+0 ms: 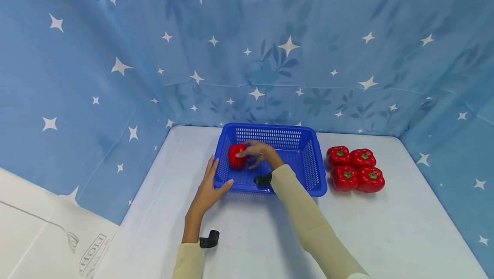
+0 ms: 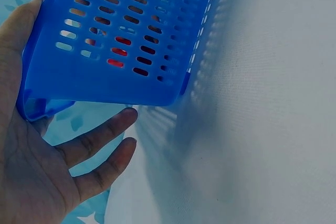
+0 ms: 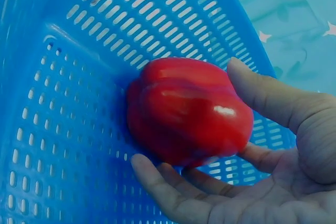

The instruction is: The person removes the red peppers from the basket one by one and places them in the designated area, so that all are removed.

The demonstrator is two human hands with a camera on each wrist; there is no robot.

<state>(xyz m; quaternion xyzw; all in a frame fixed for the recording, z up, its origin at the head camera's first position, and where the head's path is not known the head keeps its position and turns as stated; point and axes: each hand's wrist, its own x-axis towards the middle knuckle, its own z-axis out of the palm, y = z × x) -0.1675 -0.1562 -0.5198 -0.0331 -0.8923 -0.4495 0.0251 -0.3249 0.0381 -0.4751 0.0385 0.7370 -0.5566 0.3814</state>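
A red bell pepper (image 1: pixel 237 156) is in the left end of a blue plastic basket (image 1: pixel 305 159). My right hand (image 1: pixel 259 152) reaches in and holds this pepper (image 3: pixel 189 111), its thumb at one side and its fingers bent round underneath in the right wrist view. At the basket's near left corner is my left hand (image 1: pixel 206 191), spread along the rim with the thumb over the near edge. In the left wrist view the left hand (image 2: pixel 39 177) has two fingers standing straight and apart from the basket wall (image 2: pixel 105 85).
Several more red bell peppers (image 1: pixel 355 169) with green stems stand grouped to the right of the basket. Everything rests on a white table (image 1: pixel 409 227). Blue curtains (image 1: pixel 247 56) with white stars hang behind and at the sides.
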